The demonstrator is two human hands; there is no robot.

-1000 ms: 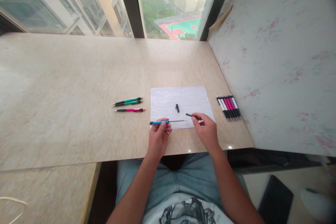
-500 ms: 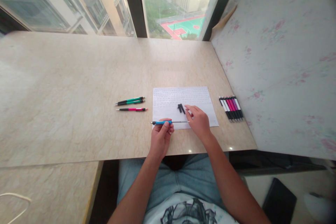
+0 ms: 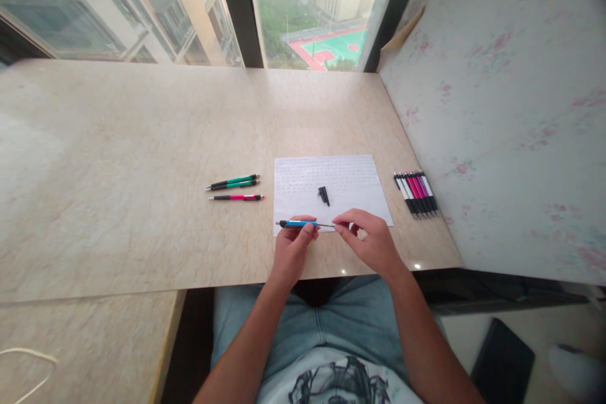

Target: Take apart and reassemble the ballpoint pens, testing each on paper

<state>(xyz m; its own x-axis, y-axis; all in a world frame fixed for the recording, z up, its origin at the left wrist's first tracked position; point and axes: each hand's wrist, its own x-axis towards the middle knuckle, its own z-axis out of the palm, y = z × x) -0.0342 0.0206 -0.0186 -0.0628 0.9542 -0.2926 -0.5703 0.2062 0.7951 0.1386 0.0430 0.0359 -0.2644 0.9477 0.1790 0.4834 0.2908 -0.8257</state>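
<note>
My left hand [image 3: 292, 250] holds the blue barrel of a pen [image 3: 298, 224] level over the paper's front edge, thumb on top. A thin dark refill [image 3: 324, 225] sticks out of the barrel's right end. At its far end, the thumb and forefinger of my right hand [image 3: 367, 237] are pinched together around the refill; any small part between those fingertips is hidden. Small black pen parts [image 3: 324, 196] lie close together on the written sheet of paper [image 3: 303, 170], just beyond my hands.
Two green pens [image 3: 234, 183] and a pink pen [image 3: 237, 198] lie left of the paper. A row of several white, pink and purple pens [image 3: 415, 194] is at the right, near the flowered wall [image 3: 497, 107]. The marble-patterned tabletop [image 3: 118, 170] reaches the windows.
My right hand has moved from beside the black parts down to the refill and pinched its end. The black parts now look fewer. My left hand has shifted slightly right with the pen.
</note>
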